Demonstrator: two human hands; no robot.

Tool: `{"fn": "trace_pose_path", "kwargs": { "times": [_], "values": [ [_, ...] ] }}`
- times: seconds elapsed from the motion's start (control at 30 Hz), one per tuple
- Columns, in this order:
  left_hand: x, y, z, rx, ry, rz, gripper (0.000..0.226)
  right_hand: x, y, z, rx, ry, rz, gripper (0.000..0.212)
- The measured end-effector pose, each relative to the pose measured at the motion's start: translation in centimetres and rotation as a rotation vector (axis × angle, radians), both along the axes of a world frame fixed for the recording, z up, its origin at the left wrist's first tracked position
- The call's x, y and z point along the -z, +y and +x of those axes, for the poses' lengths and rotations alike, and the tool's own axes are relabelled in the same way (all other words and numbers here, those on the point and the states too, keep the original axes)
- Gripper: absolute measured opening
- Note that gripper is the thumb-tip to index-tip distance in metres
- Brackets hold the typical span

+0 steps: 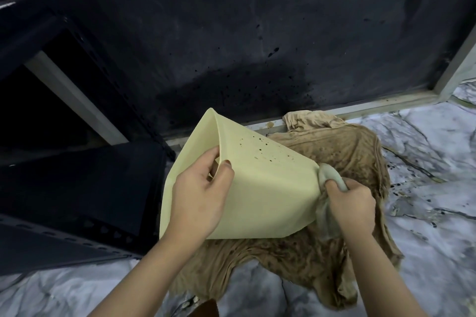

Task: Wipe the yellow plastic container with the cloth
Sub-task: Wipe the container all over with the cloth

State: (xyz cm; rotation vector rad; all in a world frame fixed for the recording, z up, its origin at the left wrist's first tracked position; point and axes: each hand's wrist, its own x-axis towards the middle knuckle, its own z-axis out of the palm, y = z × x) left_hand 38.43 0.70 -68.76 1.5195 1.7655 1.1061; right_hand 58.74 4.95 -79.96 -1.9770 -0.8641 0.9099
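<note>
tilted speckled yellow container [262,188], crumpled cloth [328,180]

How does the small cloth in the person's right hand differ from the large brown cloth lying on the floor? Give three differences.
The small cloth is pale grey-white; the large brown cloth is tan and heavily stained. The small cloth is bunched in the right hand and pressed against the yellow container; the brown cloth lies spread beneath it. The small cloth is far smaller than the brown cloth. Both are crumpled fabric.
</note>
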Motion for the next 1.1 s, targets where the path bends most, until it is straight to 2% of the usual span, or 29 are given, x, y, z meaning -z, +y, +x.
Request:
{"fn": "trace_pose_path", "kwargs": {
  "times": [0.13,0.3,0.37,0.5,0.7,0.83,0.97,1.1],
  "values": [
    [0.0,0.3,0.1,-0.001,0.016,-0.004,0.024,-2.3,-0.7,-2.5,-0.040,0.010,0.106,0.018],
    [0.1,0.3,0.2,0.001,0.032,0.002,0.022,-7.4,-1.8,-7.5,-0.268,-0.006,0.371,0.016],
    [0.1,0.2,0.0,0.002,0.032,0.001,0.020,-8.3,-2.2,-8.5,-0.321,-0.011,0.416,0.015],
    [-0.1,0.2,0.0,0.005,0.023,-0.018,0.020,-7.3,-2.0,-7.6,-0.286,0.087,0.339,0.019],
    [-0.5,-0.2,0.1,-0.049,0.009,-0.030,0.021,-3.5,-1.1,-3.5,-0.119,0.102,0.132,0.018],
    [-0.5,-0.3,0.2,-0.055,0.015,-0.056,0.024,-1.6,-0.7,-1.7,-0.047,0.094,0.083,0.020],
    [-0.8,-0.3,0.4,-0.061,-0.038,-0.127,0.023,-0.2,-0.7,-0.6,0.003,0.082,0.043,0.018],
    [-1.6,0.2,0.3,-0.060,-0.174,-0.190,0.038,0.5,-1.0,-0.3,0.011,0.063,0.041,0.012]
  ]
}}
